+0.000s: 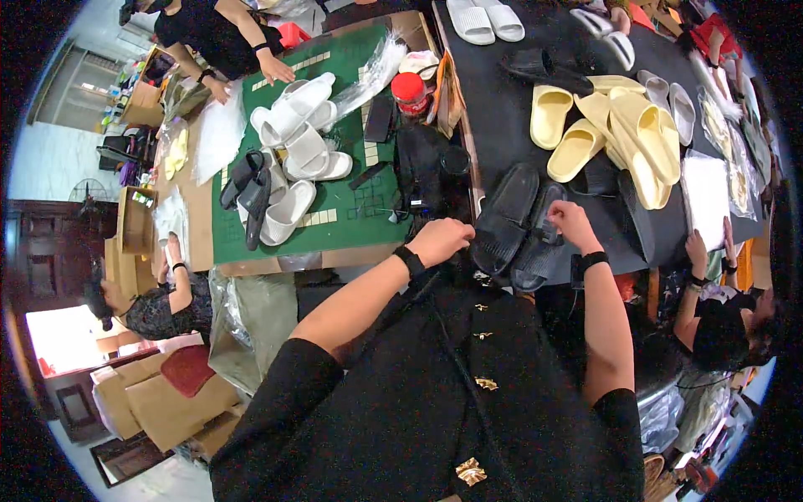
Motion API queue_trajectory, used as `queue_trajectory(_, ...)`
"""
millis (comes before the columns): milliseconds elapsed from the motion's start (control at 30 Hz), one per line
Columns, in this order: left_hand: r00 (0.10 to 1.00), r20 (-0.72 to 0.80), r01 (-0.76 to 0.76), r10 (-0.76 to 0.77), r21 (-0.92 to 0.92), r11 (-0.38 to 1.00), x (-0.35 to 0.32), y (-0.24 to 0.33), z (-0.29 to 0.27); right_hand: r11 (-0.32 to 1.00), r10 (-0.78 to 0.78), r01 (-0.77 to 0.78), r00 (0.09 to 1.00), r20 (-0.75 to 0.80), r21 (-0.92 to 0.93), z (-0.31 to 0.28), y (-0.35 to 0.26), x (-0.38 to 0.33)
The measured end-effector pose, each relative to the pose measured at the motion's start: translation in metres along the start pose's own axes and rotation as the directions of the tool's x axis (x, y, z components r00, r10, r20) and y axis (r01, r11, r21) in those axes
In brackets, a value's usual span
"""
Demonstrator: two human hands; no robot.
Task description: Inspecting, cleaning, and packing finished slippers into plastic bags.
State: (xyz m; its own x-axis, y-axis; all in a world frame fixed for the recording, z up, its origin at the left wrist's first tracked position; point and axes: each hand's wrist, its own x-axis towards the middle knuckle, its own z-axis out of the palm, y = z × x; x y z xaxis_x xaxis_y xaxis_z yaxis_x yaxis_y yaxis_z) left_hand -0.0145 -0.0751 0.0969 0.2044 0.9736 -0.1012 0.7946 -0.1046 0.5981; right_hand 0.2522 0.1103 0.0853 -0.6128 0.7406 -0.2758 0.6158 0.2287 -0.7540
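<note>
A pair of black slide slippers lies at the near left corner of the dark table, toes and heels roughly in line with my body. My left hand is closed, knuckles up, just left of the outer slipper. Over the strap of the second black slipper hovers or rests my right hand, its fingers pinched together. Whatever either hand holds, if anything, is too small or hidden. Right of my right hand, a pile of pale yellow slippers covers part of another dark slipper.
On the green mat at left are white slippers and clear plastic bags. A red-lidded jar stands between the tables. Other people's hands work at far left, left and right, one beside a white package.
</note>
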Motion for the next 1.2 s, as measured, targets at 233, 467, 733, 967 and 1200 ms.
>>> queue_trajectory(233, 0.851, 0.312, -0.519, 0.423, 0.374, 0.768, 0.018, 0.017, 0.021, 0.992, 0.102, -0.109, 0.990, 0.102, 0.064, 0.010, -0.005, -0.010)
queue_trajectory(467, 0.782, 0.346, -0.621, 0.518, 0.371, 0.690, 0.028, 0.016, 0.058, 0.978, 0.141, -0.154, 0.985, 0.102, 0.140, 0.018, 0.013, -0.012)
queue_trajectory(733, 0.777, 0.365, -0.628, 0.513, 0.395, 0.671, 0.030, 0.019, 0.061, 0.970, 0.189, -0.199, 0.978, 0.084, 0.136, 0.017, 0.004, -0.015)
queue_trajectory(967, 0.735, 0.150, -0.673, 0.662, 0.041, 0.738, 0.033, 0.036, 0.056, 0.973, 0.158, -0.174, 0.981, 0.112, 0.149, 0.027, 0.025, -0.011)
queue_trajectory(1200, 0.714, 0.425, -0.529, 0.556, -0.192, 0.826, 0.047, 0.043, 0.065, 0.994, 0.099, -0.105, 0.986, 0.131, 0.039, 0.028, 0.024, -0.010)
